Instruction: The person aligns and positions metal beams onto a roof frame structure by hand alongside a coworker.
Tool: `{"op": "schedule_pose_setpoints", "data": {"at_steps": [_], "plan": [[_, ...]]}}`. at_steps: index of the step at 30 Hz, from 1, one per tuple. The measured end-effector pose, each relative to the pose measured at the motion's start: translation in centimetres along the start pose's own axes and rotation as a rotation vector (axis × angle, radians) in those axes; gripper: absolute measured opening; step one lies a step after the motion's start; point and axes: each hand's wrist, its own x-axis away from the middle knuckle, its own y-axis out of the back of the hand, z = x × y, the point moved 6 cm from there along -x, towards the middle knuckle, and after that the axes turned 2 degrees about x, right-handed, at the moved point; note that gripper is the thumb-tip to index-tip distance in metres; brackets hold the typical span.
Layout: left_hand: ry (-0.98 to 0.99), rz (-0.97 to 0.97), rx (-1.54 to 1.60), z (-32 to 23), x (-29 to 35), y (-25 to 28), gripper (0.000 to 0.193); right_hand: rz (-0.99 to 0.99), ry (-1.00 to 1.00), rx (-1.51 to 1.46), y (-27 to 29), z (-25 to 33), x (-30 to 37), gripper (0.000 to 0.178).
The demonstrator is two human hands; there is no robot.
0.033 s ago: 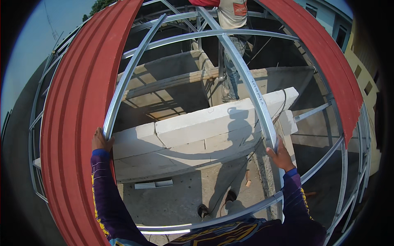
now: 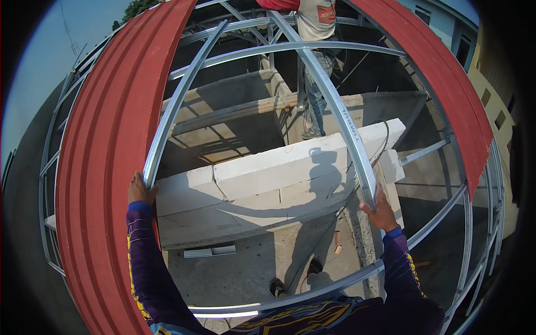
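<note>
My left hand (image 2: 142,191) is closed around the near end of a long silver metal channel (image 2: 180,109), beside the edge of the red corrugated roofing sheet (image 2: 106,151). On the right, my right hand (image 2: 382,214) grips the near end of a second silver channel (image 2: 336,106), thumb on its left side. Both channels slant away from me and meet a silver crossbar (image 2: 245,53) farther off. The undersides of both hands' grips are hidden. Below and between them runs a pale block wall (image 2: 279,167), with my shadow on it.
Another person (image 2: 315,72) stands on the far side beyond the wall. A red sheet (image 2: 430,67) lies along the right. A near silver bar (image 2: 329,293) crosses before my body. On the floor below are a short channel piece (image 2: 209,252) and my feet (image 2: 277,287).
Very little differs. My left hand and the left channel appear slightly farther right, partly with a small shift of the view; both hands keep their grips.
</note>
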Motion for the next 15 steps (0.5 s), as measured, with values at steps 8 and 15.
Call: {"op": "schedule_pose_setpoints", "data": {"at_steps": [8, 15], "plan": [[0.026, -0.055, 0.062, -0.8, -0.1, 0.0, 0.057, -0.130, -0.308, 0.192, -0.5, 1.2, 0.1, 0.070], [0.002, -0.076, 0.045, -1.1, -0.4, -0.2, 0.058, -0.131, -0.386, 0.257, -0.8, 1.1, -0.2, 0.064]]}}
